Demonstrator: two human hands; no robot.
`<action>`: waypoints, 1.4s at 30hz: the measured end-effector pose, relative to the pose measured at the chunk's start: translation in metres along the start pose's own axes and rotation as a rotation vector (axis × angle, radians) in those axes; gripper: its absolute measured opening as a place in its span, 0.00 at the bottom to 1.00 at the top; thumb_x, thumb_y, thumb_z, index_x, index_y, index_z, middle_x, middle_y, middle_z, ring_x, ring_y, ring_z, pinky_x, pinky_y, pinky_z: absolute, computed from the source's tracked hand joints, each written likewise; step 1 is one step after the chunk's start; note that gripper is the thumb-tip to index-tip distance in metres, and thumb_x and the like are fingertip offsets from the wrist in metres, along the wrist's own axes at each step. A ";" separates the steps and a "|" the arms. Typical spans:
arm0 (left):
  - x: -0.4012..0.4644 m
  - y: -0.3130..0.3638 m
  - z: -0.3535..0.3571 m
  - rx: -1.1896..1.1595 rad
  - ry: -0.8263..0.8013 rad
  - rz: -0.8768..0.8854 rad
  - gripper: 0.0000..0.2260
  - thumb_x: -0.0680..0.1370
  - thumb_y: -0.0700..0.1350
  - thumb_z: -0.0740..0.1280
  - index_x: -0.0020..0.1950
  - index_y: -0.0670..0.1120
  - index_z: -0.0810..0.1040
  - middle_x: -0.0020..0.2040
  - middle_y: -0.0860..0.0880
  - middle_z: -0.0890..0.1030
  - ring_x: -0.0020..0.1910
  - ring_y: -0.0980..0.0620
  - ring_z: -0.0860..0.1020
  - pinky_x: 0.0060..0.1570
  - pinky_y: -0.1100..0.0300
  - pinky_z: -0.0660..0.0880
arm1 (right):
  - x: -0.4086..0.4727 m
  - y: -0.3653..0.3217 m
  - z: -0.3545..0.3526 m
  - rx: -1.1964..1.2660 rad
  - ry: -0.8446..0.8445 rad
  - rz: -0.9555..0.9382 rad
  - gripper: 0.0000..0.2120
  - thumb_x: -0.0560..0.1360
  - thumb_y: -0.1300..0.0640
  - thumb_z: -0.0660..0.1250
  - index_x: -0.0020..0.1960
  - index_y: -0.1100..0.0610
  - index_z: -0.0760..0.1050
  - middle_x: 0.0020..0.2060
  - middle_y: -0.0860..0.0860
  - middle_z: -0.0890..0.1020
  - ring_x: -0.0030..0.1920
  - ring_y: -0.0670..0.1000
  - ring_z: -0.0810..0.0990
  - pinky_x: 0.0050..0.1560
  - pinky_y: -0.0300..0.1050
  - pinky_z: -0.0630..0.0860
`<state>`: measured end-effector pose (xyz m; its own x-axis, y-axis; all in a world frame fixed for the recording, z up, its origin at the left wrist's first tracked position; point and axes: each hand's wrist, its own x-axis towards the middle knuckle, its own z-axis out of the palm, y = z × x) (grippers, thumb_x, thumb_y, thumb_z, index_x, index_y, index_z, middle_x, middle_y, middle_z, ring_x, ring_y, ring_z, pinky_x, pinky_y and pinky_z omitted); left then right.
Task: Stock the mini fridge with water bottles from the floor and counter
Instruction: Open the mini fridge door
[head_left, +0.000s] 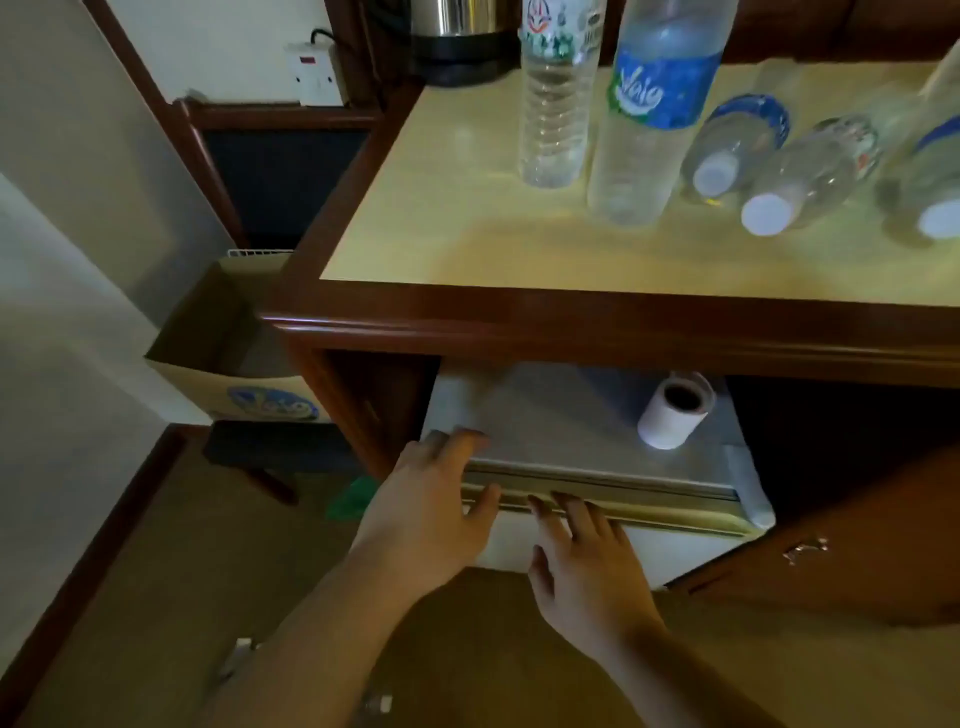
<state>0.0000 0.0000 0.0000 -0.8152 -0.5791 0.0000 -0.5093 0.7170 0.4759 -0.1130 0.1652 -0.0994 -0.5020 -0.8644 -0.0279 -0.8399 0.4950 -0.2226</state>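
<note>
The mini fridge (561, 415) sits inside a wooden cabinet under the counter (447, 208), its grey top facing me. My left hand (436, 499) rests with fingers spread on the fridge's front left top edge. My right hand (582, 556) lies open against the front edge of the fridge door, holding nothing. On the counter stand a tall blue-labelled water bottle (649, 114) and a thinner clear bottle (556, 98). Three more bottles lie on their sides at the right, caps toward me: (732, 145), (810, 176), (930, 182).
A roll of toilet paper (672, 413) lies on the fridge top. The wooden cabinet door (841, 540) stands open at the right. A cardboard box (228, 364) sits on a low stand at the left. A kettle (462, 36) and a wall socket (314, 73) are at the back.
</note>
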 end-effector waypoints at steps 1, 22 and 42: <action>0.010 -0.007 0.009 -0.002 -0.059 -0.022 0.24 0.80 0.58 0.64 0.74 0.61 0.61 0.64 0.57 0.69 0.64 0.56 0.69 0.59 0.59 0.74 | 0.007 0.002 0.009 -0.005 -0.025 0.017 0.26 0.79 0.43 0.58 0.75 0.50 0.66 0.69 0.52 0.73 0.68 0.54 0.74 0.65 0.53 0.75; 0.124 -0.106 0.136 0.295 -0.169 -0.080 0.26 0.79 0.66 0.56 0.76 0.64 0.61 0.78 0.49 0.59 0.74 0.39 0.61 0.68 0.40 0.67 | 0.038 0.002 0.091 -0.045 0.191 0.135 0.21 0.76 0.41 0.64 0.63 0.51 0.78 0.56 0.52 0.76 0.59 0.56 0.74 0.61 0.58 0.70; 0.127 -0.095 0.139 0.384 -0.212 -0.145 0.26 0.80 0.65 0.55 0.78 0.61 0.58 0.77 0.43 0.56 0.71 0.35 0.61 0.71 0.40 0.64 | -0.073 0.020 0.066 0.183 0.415 0.070 0.10 0.77 0.50 0.72 0.51 0.57 0.83 0.51 0.57 0.77 0.50 0.56 0.76 0.46 0.51 0.75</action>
<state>-0.0935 -0.0884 -0.1672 -0.7463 -0.6203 -0.2415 -0.6546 0.7497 0.0974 -0.0796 0.2321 -0.1663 -0.6276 -0.7025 0.3357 -0.7697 0.4948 -0.4035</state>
